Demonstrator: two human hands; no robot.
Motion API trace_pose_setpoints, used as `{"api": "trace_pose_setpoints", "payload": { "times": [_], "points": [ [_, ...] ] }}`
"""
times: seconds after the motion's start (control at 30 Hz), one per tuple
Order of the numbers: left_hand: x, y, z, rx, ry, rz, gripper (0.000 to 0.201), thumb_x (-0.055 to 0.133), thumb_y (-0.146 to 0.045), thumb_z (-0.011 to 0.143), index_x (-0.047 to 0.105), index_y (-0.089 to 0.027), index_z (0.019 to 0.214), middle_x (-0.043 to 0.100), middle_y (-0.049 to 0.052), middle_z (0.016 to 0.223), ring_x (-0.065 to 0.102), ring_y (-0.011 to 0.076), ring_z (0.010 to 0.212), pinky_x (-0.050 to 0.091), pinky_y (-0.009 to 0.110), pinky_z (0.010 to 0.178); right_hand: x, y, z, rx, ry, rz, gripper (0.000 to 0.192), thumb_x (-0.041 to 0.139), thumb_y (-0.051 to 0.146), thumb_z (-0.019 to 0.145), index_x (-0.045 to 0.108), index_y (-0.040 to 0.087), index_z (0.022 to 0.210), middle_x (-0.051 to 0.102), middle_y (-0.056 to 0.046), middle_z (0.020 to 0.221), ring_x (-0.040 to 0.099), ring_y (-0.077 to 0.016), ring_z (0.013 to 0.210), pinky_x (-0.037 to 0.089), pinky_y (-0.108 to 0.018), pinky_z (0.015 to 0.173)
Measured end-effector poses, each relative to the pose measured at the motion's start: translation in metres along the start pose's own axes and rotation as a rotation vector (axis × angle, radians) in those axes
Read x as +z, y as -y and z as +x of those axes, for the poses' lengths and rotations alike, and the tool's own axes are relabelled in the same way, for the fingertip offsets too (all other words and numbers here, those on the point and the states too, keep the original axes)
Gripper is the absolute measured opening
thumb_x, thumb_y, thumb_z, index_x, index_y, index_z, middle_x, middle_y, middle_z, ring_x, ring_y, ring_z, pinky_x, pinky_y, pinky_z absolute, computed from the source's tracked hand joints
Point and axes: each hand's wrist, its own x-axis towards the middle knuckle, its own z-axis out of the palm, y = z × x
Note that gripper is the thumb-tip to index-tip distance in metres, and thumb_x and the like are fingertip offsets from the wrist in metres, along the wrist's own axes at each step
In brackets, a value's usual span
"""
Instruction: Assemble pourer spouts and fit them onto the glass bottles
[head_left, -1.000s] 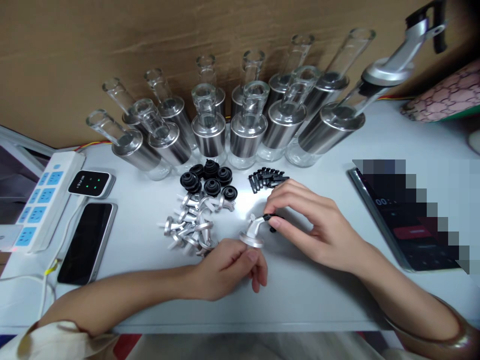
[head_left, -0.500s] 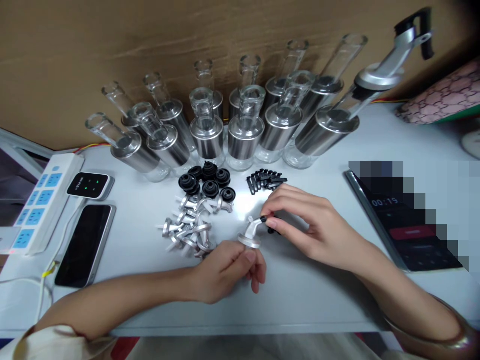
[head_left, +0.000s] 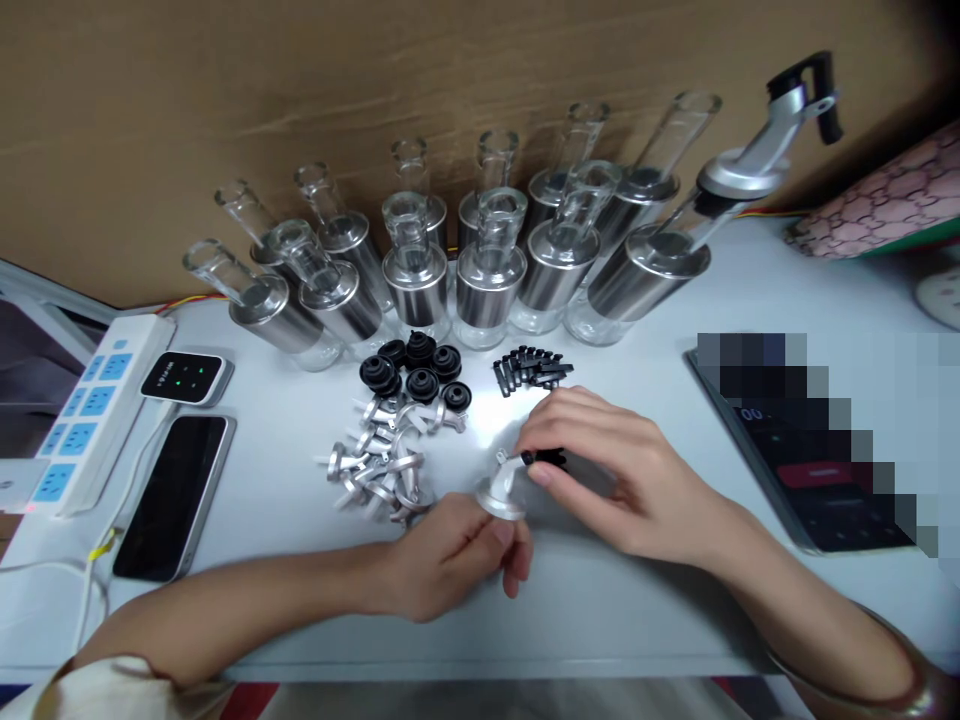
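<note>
My left hand (head_left: 457,555) is closed around the lower end of a silver pourer spout (head_left: 501,497), whose round collar faces up. At the spout's tip sits a small black cap (head_left: 527,457), pinched between thumb and forefinger of my right hand (head_left: 622,475). More small black pieces (head_left: 553,457) lie on the table, partly hidden under the right hand. Left of the hands is a heap of silver pourer spouts (head_left: 382,465). Behind it are several black ribbed stoppers (head_left: 422,385), and to their right a cluster of small black levers (head_left: 531,368).
Two rows of glass bottles with steel sleeves (head_left: 491,285) stand at the back; the rightmost carries a complete pourer (head_left: 750,170). A power strip (head_left: 82,410), a small black-and-white device (head_left: 186,378) and a phone (head_left: 172,500) are at left. A tablet-like screen (head_left: 810,470) lies at right.
The view has tilted slightly, so everything sits a little lower. The right fingers have loosened slightly around the black cap on the spout's tip. The left hand keeps its hold.
</note>
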Motion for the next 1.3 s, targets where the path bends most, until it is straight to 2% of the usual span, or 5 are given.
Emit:
{"api": "trace_pose_setpoints", "payload": {
  "times": [0.47, 0.63, 0.77, 1.07, 1.3],
  "points": [
    [-0.023, -0.065, -0.016, -0.140, 0.310, 0.566, 0.028, 0.043, -0.038, 0.096, 0.058, -0.018, 0.082, 0.059, 0.000, 0.068, 0.051, 0.0113, 0.058, 0.037, 0.021, 0.054, 0.001, 0.002, -0.002, 0.215, -0.247, 0.353, 0.013, 0.060, 0.024, 0.092, 0.067, 0.019, 0.082, 0.065, -0.001, 0.072, 0.058, -0.0111, 0.065, 0.046, -0.023, 0.060],
    [-0.053, -0.086, -0.035, -0.012, -0.240, 1.094, 0.024, 0.040, -0.036, 0.098, 0.056, -0.020, 0.105, 0.066, 0.002, 0.083, 0.056, 0.0128, 0.058, 0.038, 0.023, 0.056, -0.005, 0.000, 0.002, 0.500, -0.394, 0.995, 0.013, 0.075, 0.036, 0.079, 0.072, 0.024, 0.084, 0.068, 0.001, 0.068, 0.059, -0.0095, 0.056, 0.047, -0.019, 0.048],
    [-0.075, -0.082, -0.031, -0.267, -0.687, 1.510, 0.038, 0.046, -0.040, 0.095, 0.051, -0.016, 0.124, 0.068, 0.007, 0.088, 0.062, 0.0210, 0.062, 0.037, 0.028, 0.056, -0.006, -0.003, 0.005, 0.574, -0.368, 1.129, 0.016, 0.081, 0.031, 0.072, 0.072, 0.019, 0.078, 0.067, 0.000, 0.064, 0.060, -0.0088, 0.055, 0.048, -0.018, 0.049],
    [-0.093, -0.074, -0.024, -0.346, -0.652, 1.570, 0.025, 0.054, -0.037, 0.093, 0.065, -0.015, 0.100, 0.071, 0.008, 0.091, 0.067, 0.0274, 0.072, 0.042, 0.032, 0.059, -0.005, -0.005, 0.002, 0.529, -0.345, 1.116, 0.014, 0.076, 0.028, 0.075, 0.065, 0.019, 0.074, 0.062, 0.002, 0.058, 0.056, -0.0087, 0.052, 0.045, -0.020, 0.052],
    [-0.073, -0.075, -0.033, 0.156, -0.581, 1.448, 0.016, 0.056, -0.028, 0.093, 0.058, -0.017, 0.104, 0.067, 0.004, 0.089, 0.062, 0.0176, 0.067, 0.043, 0.027, 0.061, -0.007, -0.003, 0.003, 0.553, -0.342, 1.101, 0.011, 0.072, 0.027, 0.078, 0.064, 0.020, 0.080, 0.066, 0.002, 0.059, 0.058, -0.0095, 0.051, 0.046, -0.022, 0.052]
  ]
}}
